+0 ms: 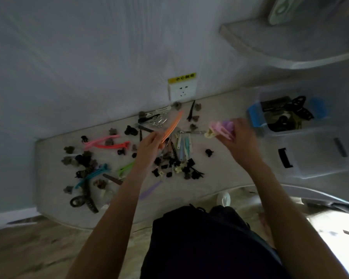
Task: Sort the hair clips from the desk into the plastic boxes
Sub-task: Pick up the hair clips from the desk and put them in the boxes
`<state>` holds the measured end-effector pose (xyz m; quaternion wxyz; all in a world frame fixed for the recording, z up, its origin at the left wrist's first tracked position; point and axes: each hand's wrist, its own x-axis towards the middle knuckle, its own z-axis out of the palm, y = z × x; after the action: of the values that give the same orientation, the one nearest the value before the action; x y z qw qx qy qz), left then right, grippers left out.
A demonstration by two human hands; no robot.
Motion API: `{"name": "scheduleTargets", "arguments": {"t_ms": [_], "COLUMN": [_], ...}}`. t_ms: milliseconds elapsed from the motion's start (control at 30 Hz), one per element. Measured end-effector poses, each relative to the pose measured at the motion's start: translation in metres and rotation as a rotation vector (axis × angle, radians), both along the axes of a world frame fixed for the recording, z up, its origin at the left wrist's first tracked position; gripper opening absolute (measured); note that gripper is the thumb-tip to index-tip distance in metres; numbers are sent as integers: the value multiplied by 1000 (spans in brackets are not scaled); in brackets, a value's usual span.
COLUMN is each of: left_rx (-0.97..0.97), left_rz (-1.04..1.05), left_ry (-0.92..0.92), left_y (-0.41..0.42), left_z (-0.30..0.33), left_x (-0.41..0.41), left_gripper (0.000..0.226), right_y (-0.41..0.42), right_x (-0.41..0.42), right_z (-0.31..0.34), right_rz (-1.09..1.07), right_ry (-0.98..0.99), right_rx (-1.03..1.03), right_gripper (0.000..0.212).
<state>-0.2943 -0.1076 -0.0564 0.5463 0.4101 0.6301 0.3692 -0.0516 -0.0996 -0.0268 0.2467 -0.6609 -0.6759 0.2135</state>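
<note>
Blue-handled plastic box (259, 117), dark hair clips (298, 109) inside

My left hand (149, 144) grips a long orange clip (172, 126), angled up beyond its fingers. My right hand (240, 137) holds pink and purple clips (223, 128); right of those fingers stands a blue-handled plastic box (256, 115). Below both, loose clips (175, 164) litter the worktop (226, 168).

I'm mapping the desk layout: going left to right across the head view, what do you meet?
Teal clip → pink clips → left hand holding an orange clip → right hand holding pastel clips → plastic box with blue handles, holding dark clips.
</note>
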Motion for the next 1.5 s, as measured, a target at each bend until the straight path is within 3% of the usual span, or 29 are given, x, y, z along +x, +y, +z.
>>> {"name": "scheduleTargets", "arguments": {"t_ms": [200,333,500,600,700,767,867,967,1100,1200,1333,1500], "left_rx": [182,227,258,259,285,347,423,491,528,474,606,603], "left_rz": [-229,-318,-347,-326,-316,-328,-361,-457,-631,-737,-782,-700], "left_ry": [104,211,428,490,554,610,636,690,782,859,983,861], "left_y": [-11,-21,-35,-43,-48,-47,-41,-32,-22,-20,-30,-43], "left_z": [13,16,18,18,18,17,18,18,7,-3,-17,-32], "left_x": [79,150,223,244,261,274,297,325,361,371,349,300], "left_gripper": [34,33,24,26,33,33,26,27,28,43,53,50], "right_y": [-45,-41,-21,-10,-6,-9,-31,-58,-79,-90,-94,-91], "right_x": [136,206,244,252,253,254,265,292,315,320,319,301], "right_z": [12,4,-15,-21,-26,-27,-22,-23,-36,-41,-49,-54], "right_rz": [-266,-299,11,154,359,416,304,211,117,120,92,138], "right_ry": [-157,-268,-423,-469,-428,-279,-70,-184,-272,-346,-259,-207], "right_rx": [-121,-230,-298,-306,-409,-445,-288,-131,-68,3,74,118], "right_gripper": [27,30,40,35,37,30,14,20,24,34,33,15]}}
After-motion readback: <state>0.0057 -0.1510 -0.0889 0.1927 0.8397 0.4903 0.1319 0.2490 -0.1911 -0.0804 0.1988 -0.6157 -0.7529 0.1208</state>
